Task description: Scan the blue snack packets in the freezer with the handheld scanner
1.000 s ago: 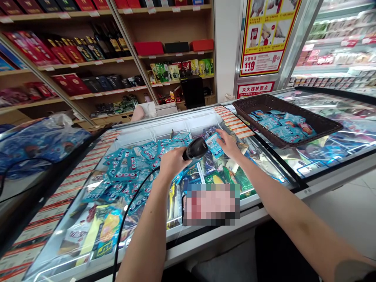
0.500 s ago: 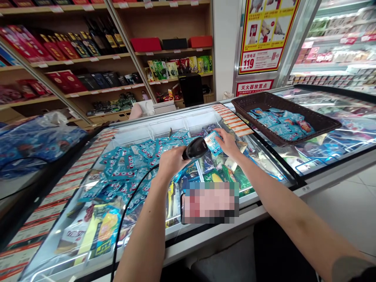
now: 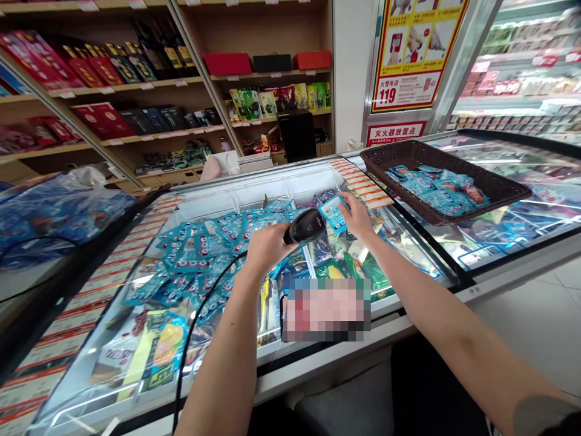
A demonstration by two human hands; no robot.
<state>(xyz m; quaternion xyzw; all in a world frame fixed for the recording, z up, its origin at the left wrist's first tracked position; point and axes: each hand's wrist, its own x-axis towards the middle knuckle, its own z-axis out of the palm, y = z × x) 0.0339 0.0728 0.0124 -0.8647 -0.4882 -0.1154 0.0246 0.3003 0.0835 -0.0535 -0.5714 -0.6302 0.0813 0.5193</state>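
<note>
Packet (image 3: 333,213) pinched by right hand (image 3: 359,219) at 2 o'clock of the scanner (image 3: 306,225) — clenched in left hand (image 3: 265,247) — may tilt, so the beam misses its code.

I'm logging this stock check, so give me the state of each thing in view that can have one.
left hand: closed round the scanner.
scanner: held up, corded, head aimed at the blue packet.
right hand: gripping the blue packet by its edge.
blue packet: lifted, face tilted toward the scanner.
basket: partly filled with packets.
loose packets: spread flat on the freezer glass.
</note>
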